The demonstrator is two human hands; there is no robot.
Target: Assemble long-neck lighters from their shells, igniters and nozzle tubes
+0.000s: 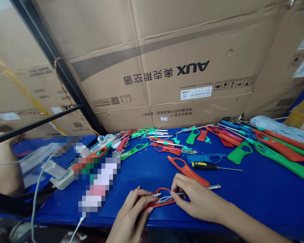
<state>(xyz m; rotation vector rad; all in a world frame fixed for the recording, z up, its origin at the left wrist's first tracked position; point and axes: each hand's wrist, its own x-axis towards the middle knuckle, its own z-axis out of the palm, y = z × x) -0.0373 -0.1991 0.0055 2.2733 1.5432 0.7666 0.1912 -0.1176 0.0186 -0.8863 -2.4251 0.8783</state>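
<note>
Red plastic casing [166, 202] lies near the front edge of the blue tabletop [263, 202] in the head view; left hand [133, 212] and right hand [192, 199] pinch it narrowly with their fingers [176, 187]; it looks light and stiff, its thin wires [164, 199] fragile, so hold the frame; one screwdriver [204, 165] and one blue casing [205, 158] lie beyond.

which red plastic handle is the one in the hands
The red looped handle, held between the left hand and right hand, with white wires across its opening; the other red handles lie loose on the blue table.
</note>
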